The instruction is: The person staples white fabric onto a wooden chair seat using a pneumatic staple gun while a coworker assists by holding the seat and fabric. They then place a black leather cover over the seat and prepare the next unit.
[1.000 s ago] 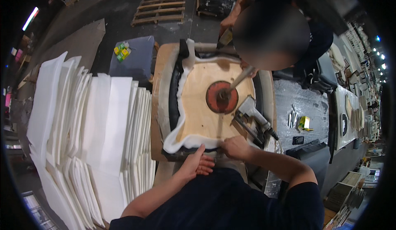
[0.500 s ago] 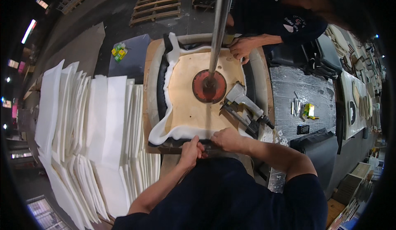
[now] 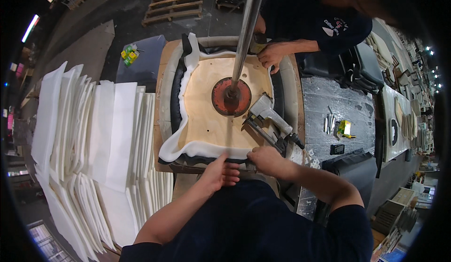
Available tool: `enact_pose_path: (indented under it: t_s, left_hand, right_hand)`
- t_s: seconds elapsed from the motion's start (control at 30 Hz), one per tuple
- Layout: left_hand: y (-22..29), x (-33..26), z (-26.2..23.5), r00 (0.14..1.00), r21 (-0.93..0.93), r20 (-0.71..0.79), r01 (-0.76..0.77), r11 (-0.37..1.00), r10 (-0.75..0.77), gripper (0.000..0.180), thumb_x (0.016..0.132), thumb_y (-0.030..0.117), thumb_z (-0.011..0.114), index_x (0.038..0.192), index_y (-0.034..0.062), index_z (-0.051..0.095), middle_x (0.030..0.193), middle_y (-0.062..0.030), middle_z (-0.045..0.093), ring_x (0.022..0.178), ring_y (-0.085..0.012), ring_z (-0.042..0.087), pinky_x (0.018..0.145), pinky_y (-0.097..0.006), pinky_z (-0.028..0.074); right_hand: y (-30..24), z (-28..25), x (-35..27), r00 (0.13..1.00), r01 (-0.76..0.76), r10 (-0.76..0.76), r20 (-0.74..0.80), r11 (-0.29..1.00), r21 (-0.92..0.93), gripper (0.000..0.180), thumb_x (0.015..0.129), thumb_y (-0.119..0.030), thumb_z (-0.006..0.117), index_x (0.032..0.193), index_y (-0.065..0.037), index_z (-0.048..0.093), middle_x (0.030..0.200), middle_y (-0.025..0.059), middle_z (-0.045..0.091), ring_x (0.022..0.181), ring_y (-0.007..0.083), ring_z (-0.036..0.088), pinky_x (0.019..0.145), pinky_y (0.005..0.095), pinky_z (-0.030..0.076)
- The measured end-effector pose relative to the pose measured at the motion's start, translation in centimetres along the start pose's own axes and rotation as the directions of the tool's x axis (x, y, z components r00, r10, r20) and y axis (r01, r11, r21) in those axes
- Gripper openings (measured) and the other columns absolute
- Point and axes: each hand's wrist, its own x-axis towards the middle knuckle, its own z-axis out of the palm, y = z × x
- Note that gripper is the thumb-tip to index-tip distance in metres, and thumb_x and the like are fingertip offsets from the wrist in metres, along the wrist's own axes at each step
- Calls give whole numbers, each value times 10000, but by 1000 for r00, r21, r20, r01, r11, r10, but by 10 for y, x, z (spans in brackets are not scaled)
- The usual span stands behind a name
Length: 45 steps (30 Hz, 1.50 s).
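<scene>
A plywood seat panel point(image 3: 206, 86) lies in front of me, ringed by white padding point(image 3: 209, 150) and a gathered black cover point(image 3: 175, 93). My left hand point(image 3: 221, 173), fingers spread, is by the near edge of the padding and holds nothing. To its right my right hand point(image 3: 268, 161) is closed at the near edge, pinching the black cover; its fingertips are partly hidden. A staple gun point(image 3: 271, 114) rests on the right side of the panel. On the panel's middle, a metal pole point(image 3: 245, 32) stands on a red round plate point(image 3: 219, 97).
Across the panel, a co-worker's hand point(image 3: 272, 55) touches the far right edge. White foam sheets point(image 3: 108, 140) stand stacked at left. On the right, a plastic-covered table point(image 3: 317, 100) bears small metal pieces and a yellow-green box point(image 3: 344, 128). A wooden pallet point(image 3: 173, 6) lies farther off.
My left hand has let go of the near edge and spread its fingers. My right hand stays closed there. The whole view has shifted slightly, moving the panel left in the picture.
</scene>
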Motion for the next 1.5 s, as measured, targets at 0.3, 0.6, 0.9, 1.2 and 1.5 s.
enact_pose_path:
  t_s: [0.3, 0.6, 0.9, 1.2, 1.5]
  left_hand:
    - [-22, 29, 34, 936, 166, -83, -326, 931, 343, 563, 1114, 421, 475, 931, -64, 696, 628, -149, 651, 579, -282, 702, 546, -393, 565]
    - [-6, -12, 43, 770, 721, 202, -535, 441, 605, 521, 1147, 411, 518, 933, -6, 747, 645, -137, 693, 678, -233, 733, 650, -385, 552]
    - [22, 2, 44, 368, 667, 745, -413, -620, 556, 230, 911, 240, 818, 1085, 99, 767, 1054, -106, 699, 1049, -364, 650, 935, -506, 501]
    - [48, 31, 40, 334, 528, 847, -423, -737, 415, 134, 906, 208, 775, 958, 115, 695, 975, -115, 631, 977, -331, 620, 864, -506, 469]
    - [56, 53, 63, 253, 324, 943, -569, -755, 214, 148, 889, 223, 806, 963, 115, 736, 982, -120, 625, 985, -338, 616, 854, -485, 459]
  right_hand:
    - [5, 30, -12, 940, 126, -48, -339, 969, 212, 135, 915, -103, 669, 1045, -65, 681, 1000, 165, 688, 990, 401, 730, 837, 501, 598]
    - [48, -4, -10, 625, 201, 35, -779, 958, 204, 339, 855, -71, 689, 1191, -32, 701, 1164, 189, 722, 996, 413, 719, 913, 515, 595]
    - [114, -42, 13, 791, -149, 308, -528, 935, 323, 428, 820, -210, 814, 1162, 25, 708, 1106, 280, 732, 1098, 461, 709, 974, 518, 576]
    - [29, -79, -65, 447, -267, 712, -541, 684, 679, 484, 787, -66, 786, 1209, -41, 552, 1024, 291, 739, 1050, 511, 721, 872, 520, 583]
    - [-101, 13, -191, 51, 327, 994, -97, 75, 942, 305, 969, -300, 858, 1079, -54, 715, 857, -22, 667, 791, 110, 630, 696, 309, 505]
